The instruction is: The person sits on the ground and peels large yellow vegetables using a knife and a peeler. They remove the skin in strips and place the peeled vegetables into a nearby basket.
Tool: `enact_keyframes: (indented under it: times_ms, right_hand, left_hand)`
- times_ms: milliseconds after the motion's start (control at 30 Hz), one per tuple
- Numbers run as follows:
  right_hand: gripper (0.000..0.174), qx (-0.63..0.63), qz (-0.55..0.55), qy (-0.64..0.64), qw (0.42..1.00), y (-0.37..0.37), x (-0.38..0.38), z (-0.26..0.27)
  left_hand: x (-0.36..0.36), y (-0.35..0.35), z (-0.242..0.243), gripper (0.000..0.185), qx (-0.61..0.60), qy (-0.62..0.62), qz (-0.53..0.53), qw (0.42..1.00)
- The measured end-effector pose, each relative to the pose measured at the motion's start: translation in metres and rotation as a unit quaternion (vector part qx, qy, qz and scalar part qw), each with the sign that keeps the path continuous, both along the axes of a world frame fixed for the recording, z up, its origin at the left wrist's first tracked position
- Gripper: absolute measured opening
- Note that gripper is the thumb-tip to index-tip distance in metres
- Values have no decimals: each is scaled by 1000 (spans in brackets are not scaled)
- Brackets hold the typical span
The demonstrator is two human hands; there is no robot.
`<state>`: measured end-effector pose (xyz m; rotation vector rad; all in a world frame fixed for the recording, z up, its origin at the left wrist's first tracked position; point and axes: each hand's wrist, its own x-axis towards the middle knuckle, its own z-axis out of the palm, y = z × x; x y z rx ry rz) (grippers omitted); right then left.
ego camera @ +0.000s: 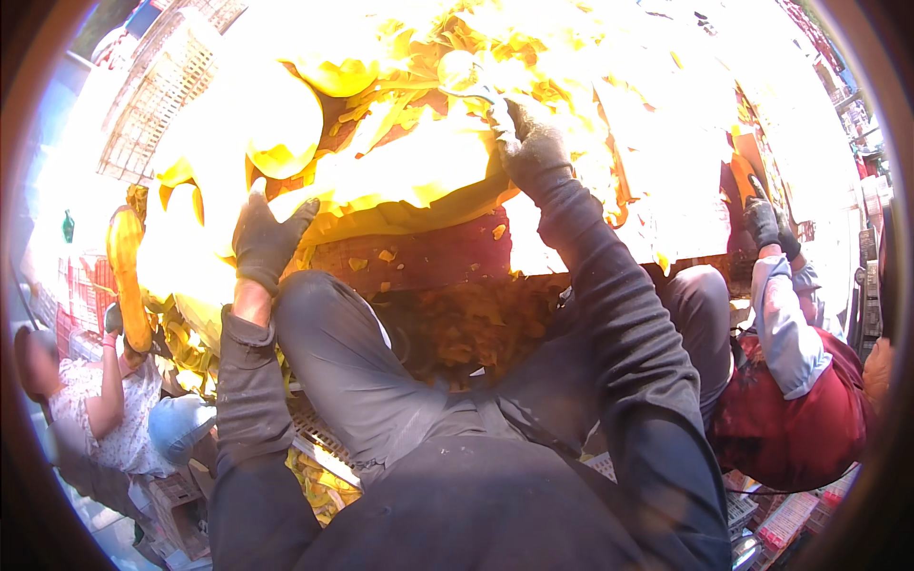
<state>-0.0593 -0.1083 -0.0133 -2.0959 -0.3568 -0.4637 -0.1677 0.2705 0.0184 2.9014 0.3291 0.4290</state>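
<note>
A long yellow-fleshed squash or similar large vegetable (407, 182) lies across the low table in front of me, its upper side washed out by glare. My left hand (268, 228), in a dark glove, rests at its left end with thumb and fingers spread. Above its right end my right hand (532, 139), also gloved, is closed round the handle of a peeler-like tool (482, 93); the tool's head is blurred by glare. Yellow peelings (457, 36) are heaped beyond the vegetable. More large yellow pieces (285, 153) lie at the left.
At the left, a person holds a long orange squash (127, 278). Another person at the right has gloved hands by an orange piece (742, 175). Plastic crates (161, 93) stand at the upper left. Peelings (471, 321) lie below the table edge (428, 253), between my knees.
</note>
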Motion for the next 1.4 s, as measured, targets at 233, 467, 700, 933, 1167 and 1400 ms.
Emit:
enact_keyframes:
  times_ms: [233, 467, 700, 933, 1167, 1400]
  right_hand:
    - [23, 92, -19, 41, 995, 9, 16, -16]
    - [24, 86, -23, 27, 996, 7, -6, -2]
    - [24, 43, -139, 23, 989, -34, -48, -21]
    - [31, -67, -271, 121, 953, -100, -45, -36]
    - [32, -19, -288, 99, 952, -104, -42, -30]
    - [32, -44, -285, 54, 956, -71, -31, -34]
  left_hand:
    - [-15, 83, -60, 50, -603, 82, 25, 793]
    - [-3, 107, -79, 44, -637, 56, -37, 768]
    - [16, 56, -27, 47, -579, 123, -56, 804]
    - [55, -5, 6, 44, -558, 163, -79, 810]
    - [91, -40, 3, 48, -708, 81, -30, 701]
    - [151, -112, -52, 50, -879, 63, 17, 472]
